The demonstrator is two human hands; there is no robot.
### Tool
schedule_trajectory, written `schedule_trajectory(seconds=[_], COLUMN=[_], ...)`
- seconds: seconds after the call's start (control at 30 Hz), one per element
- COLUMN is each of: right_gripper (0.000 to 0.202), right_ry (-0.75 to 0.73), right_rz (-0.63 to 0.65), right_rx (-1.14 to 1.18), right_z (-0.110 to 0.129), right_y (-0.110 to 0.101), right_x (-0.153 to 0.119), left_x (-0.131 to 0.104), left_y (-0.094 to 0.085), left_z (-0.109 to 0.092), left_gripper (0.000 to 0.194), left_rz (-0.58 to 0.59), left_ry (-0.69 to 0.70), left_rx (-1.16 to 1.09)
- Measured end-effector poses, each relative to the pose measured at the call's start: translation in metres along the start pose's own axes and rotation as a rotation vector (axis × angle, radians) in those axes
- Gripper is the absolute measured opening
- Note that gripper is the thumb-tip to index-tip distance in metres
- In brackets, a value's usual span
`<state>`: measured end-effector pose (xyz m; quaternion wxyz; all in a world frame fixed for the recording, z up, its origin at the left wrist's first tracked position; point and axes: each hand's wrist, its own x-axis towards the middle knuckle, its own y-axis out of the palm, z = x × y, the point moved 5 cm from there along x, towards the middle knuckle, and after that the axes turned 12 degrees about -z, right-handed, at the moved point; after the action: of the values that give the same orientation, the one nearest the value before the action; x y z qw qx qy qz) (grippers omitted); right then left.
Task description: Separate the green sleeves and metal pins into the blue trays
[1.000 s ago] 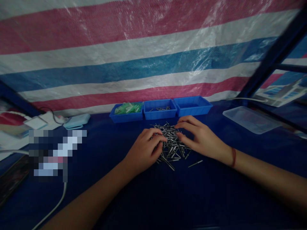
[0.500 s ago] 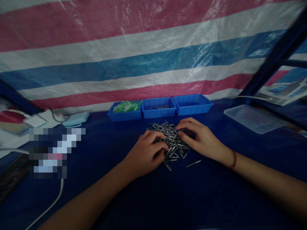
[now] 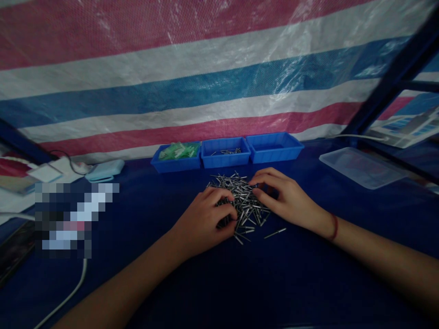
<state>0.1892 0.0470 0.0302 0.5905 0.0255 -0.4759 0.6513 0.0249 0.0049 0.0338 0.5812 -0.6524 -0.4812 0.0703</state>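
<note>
A loose pile of silver blind rivets [image 3: 245,196] lies on the dark blue tabletop, pointing every way. My left hand [image 3: 209,217] rests against the pile's left side, fingers curled but apart, touching rivets. On the right side my right hand [image 3: 283,194] is bent over the edge, thumb and fingers apart, fingertips at the rivets. Neither hand visibly grips one. One single rivet [image 3: 275,233] lies apart at the near right of the pile. Part of the heap is hidden under my left fingers.
Behind the pile stand three blue bins: one with green plastic bags [image 3: 180,151], a middle bin [image 3: 225,160] with some rivets, and a right bin [image 3: 276,153]. A translucent lid [image 3: 363,168] lies right. A light-blue case [image 3: 105,170] and a white cable [image 3: 82,278] are left.
The whole view has shifted slightly. Both hands keep nearly the same pose at the pile; my left thumb and finger have moved a little closer together.
</note>
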Motion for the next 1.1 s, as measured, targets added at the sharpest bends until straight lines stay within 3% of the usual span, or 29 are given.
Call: schedule_trajectory(seconds=[0.4, 0.6, 0.87, 1.1], right_gripper=[0.015, 0.016, 0.015, 0.016], right_ry=[0.004, -0.014, -0.018, -0.024], right_rz=[0.022, 0.013, 0.021, 0.031], right_rx=[-0.001, 0.008, 0.013, 0.012], right_z=[-0.0007, 0.0, 0.0019, 0.0018], right_y=[0.0024, 0.0032, 0.0023, 0.0035], right_x=[-0.0018, -0.0014, -0.0021, -0.002], left_x=[-0.0025, -0.002, -0.0023, -0.003], left_y=[0.0025, 0.0076, 0.0063, 0.0074], left_z=[0.001, -0.0047, -0.0028, -0.0032], left_gripper=[0.008, 0.011, 0.008, 0.012], left_rz=[0.044, 0.076, -0.008, 0.015], left_ry=[-0.069, -0.008, -0.015, -0.032], left_rx=[0.052, 0.155, 0.123, 0.103])
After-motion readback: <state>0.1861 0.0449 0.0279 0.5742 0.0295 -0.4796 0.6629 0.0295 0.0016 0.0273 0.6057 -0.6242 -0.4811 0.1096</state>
